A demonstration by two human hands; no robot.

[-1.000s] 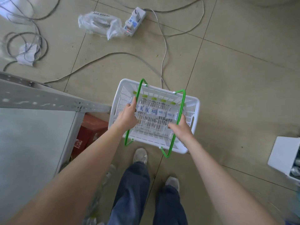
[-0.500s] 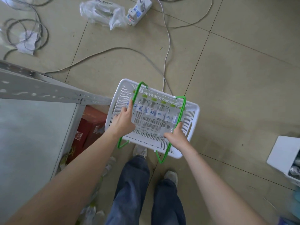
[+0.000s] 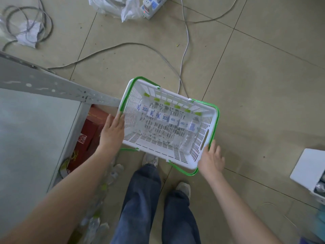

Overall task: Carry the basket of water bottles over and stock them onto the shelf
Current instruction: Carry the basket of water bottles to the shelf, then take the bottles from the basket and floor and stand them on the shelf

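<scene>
Basket (image 3: 202,118): white perforated plastic, rectangular, on the tiled floor (image 3: 255,85) between the two hands, just ahead of the person's shoes. Two green handles (image 3: 216,120), both folded down along the rim.

Water bottles (image 3: 163,124): clear, blue-and-white labels, green caps, lying side by side in a row across the basket bottom, caps toward the far wall. The bottle nearest the right hand lies slanted, base toward the near right corner.

Left hand (image 3: 112,131): fingers extended and spread, palm flat against the outside of the basket's left wall, fingertips at the rim by the green handle end. Nothing gripped.

Right hand (image 3: 212,160): fingers loosely splayed, beside the basket's near right corner, at or just off the rim and handle; contact cannot be told. Nothing gripped.

Shelf (image 3: 35,131): grey metal, perforated edge rail, left of the left hand; its corner lies near the basket's left wall.

Red carton (image 3: 88,136): below the shelf, just behind the left hand.

Cables (image 3: 183,55): grey, trailing over the floor beyond the basket.
</scene>
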